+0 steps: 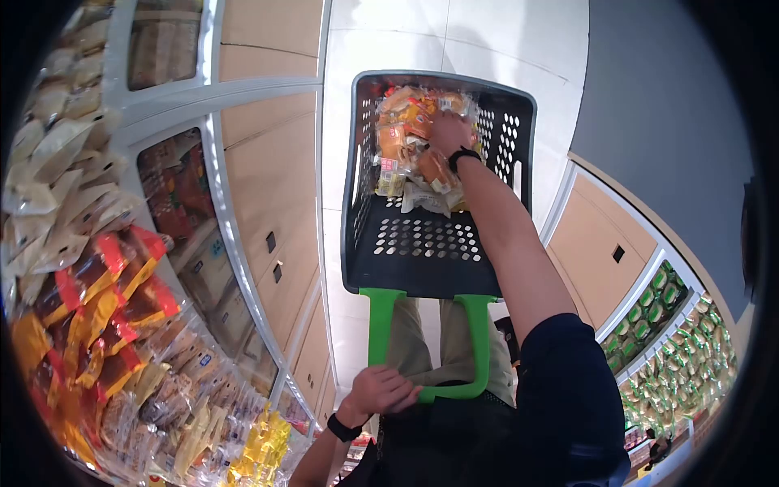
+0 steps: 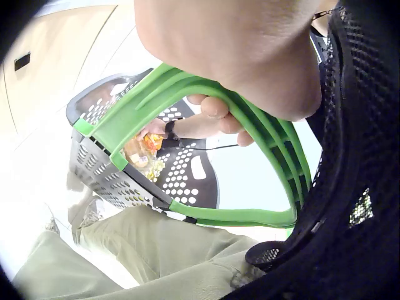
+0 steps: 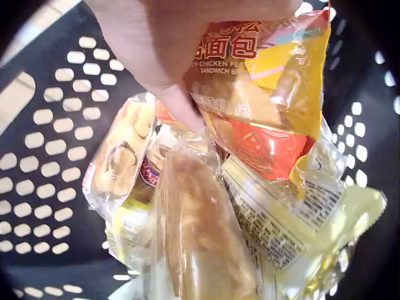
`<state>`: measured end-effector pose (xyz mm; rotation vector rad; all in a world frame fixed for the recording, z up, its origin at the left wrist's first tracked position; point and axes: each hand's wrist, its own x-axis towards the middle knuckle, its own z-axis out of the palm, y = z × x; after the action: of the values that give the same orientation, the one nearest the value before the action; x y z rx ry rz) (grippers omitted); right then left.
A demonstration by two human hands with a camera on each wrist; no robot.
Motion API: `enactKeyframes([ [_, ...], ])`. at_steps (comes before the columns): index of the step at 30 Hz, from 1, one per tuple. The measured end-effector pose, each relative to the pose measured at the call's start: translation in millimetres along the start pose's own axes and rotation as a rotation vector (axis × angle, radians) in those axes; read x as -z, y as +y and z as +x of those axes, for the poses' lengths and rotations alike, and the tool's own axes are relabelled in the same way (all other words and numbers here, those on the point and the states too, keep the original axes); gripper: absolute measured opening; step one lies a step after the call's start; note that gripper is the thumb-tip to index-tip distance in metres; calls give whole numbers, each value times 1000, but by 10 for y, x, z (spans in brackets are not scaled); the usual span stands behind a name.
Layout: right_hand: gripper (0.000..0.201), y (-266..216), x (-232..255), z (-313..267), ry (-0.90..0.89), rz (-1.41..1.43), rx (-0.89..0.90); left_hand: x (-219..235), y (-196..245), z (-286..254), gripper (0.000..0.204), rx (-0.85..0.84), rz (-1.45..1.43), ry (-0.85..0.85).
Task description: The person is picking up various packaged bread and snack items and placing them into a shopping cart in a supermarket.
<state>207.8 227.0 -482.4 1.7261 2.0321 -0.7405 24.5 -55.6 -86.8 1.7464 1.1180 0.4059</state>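
The right arm reaches forward, almost straight, into the far end of a black plastic shopping basket with rows of oval holes. Its hand is palm down, thumb and fingers pinching a red-and-yellow plastic packet of sandwich bread atop the heap. Beside the thumb lies a long browned roll in clear wrap, with a clear packet of round tan pastries and a pale-yellow printed wrapper around it. The left hand, near the body, curls its fingers round the basket's green plastic handle.
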Motion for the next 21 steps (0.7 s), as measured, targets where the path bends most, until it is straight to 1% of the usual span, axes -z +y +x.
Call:
enactKeyframes([
  [2,52,123,199,-221,102,185,-64,67,45,45,24,-5,33,8],
  [3,52,179,300,-339,117,184,-61,96,84,71,27,-1,58,9],
  [5,56,206,544,-572,185,401,-40,142,144,146,29,-24,114,31],
  [6,58,198,545,-686,301,437,-35,162,176,176,31,-37,153,45],
  [7,58,177,620,-807,321,442,-27,170,209,195,31,-47,171,54],
  [9,61,148,775,-1025,293,673,-57,162,281,231,30,-20,192,88],
  [10,67,140,881,-1133,271,719,-35,166,324,260,30,-30,208,95],
  [11,67,130,992,-1239,289,724,-25,175,372,292,31,-18,198,118],
  [13,72,113,1330,-1526,27,994,5,184,459,324,32,-23,198,152],
  [14,74,102,1369,-1630,-52,1216,20,186,502,329,33,28,189,118],
  [15,74,86,1522,-1782,-31,1214,34,181,544,318,35,78,181,86],
  [17,73,-46,1853,-2134,45,1552,178,142,617,299,37,95,174,129],
  [18,72,-111,2330,-2511,100,1480,148,158,668,304,39,109,187,113],
  [19,72,-141,2469,-2675,119,1477,171,194,735,318,39,92,202,128],
  [21,75,-218,2731,-2991,120,1721,303,251,819,335,42,335,282,-201],
])
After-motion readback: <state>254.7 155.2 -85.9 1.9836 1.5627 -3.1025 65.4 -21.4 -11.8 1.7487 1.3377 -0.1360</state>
